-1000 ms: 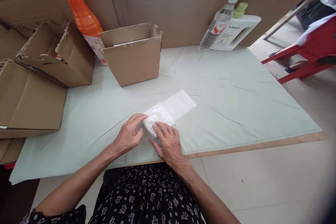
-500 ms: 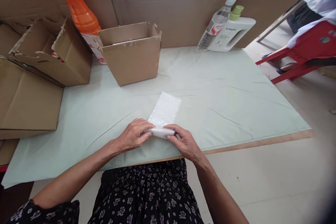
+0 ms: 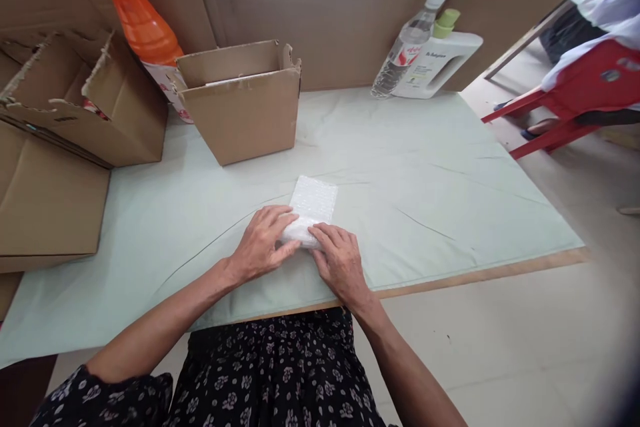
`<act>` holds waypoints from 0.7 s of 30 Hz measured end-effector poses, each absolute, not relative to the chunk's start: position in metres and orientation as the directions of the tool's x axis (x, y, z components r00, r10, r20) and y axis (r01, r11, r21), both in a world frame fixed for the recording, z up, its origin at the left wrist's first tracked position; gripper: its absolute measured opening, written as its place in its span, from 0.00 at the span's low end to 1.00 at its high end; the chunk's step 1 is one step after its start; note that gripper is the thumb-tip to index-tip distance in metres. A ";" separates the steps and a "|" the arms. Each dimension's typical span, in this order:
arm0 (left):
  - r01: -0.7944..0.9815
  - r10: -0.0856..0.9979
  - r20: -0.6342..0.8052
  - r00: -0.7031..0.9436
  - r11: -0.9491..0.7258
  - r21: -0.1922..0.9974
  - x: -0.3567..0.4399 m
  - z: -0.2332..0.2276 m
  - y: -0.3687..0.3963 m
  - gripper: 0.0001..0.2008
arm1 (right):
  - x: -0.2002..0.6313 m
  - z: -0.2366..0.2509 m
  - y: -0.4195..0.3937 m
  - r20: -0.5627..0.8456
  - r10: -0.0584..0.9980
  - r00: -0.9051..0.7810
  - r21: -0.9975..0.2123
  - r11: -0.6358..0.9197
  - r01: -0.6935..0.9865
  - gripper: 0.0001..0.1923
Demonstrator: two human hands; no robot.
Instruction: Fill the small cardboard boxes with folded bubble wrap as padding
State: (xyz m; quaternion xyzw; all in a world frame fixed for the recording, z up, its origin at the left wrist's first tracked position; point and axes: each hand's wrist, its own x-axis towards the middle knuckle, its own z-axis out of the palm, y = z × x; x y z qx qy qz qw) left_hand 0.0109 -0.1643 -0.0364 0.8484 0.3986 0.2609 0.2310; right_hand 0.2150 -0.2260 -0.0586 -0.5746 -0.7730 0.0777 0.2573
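A strip of bubble wrap (image 3: 315,199) lies on the pale green cloth, its near end rolled into a thick bundle between my hands. My left hand (image 3: 264,240) grips the roll's left end, thumb low and fingers over the top. At the right end, my right hand (image 3: 341,259) presses on the roll with its fingertips, the thumb beneath. The far end of the strip stays flat and points away from me. Whatever might be inside the roll is hidden.
An open cardboard box (image 3: 250,117) stands behind the bubble wrap. More boxes (image 3: 135,103) and an orange bottle (image 3: 145,27) are at the left. A clear bottle (image 3: 400,60) and a white jug (image 3: 430,70) lean at the back right. A red chair (image 3: 590,90) holds a seated person.
My hands have rolled the bubble wrap farther from me, so the flat part is shorter and the roll thicker. Both hands now sit more on top of it.
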 end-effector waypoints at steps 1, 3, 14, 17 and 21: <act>0.507 0.752 0.312 0.581 -0.634 0.584 0.006 -0.038 -0.170 0.18 | 0.215 -0.057 -0.228 0.300 0.932 -0.202 -0.464 0.328 0.823 0.17; 0.453 0.717 0.317 0.620 -0.658 0.602 0.000 -0.040 -0.180 0.17 | 0.216 -0.050 -0.233 0.255 0.944 -0.210 -0.580 0.323 0.748 0.17; 0.084 0.960 -0.279 0.031 0.275 0.958 0.015 -0.031 -0.184 0.32 | 0.225 -0.051 -0.194 -0.119 0.991 0.061 -0.915 -0.133 0.380 0.19; -0.246 0.848 -0.501 0.171 0.529 0.812 0.018 -0.029 -0.205 0.31 | 0.216 -0.044 -0.207 -0.162 0.985 0.067 -0.962 -0.173 0.213 0.20; -0.446 0.810 -0.474 0.346 0.586 0.676 0.031 -0.030 -0.223 0.26 | 0.195 -0.033 -0.233 -0.243 0.968 -0.064 -0.970 -0.242 0.015 0.21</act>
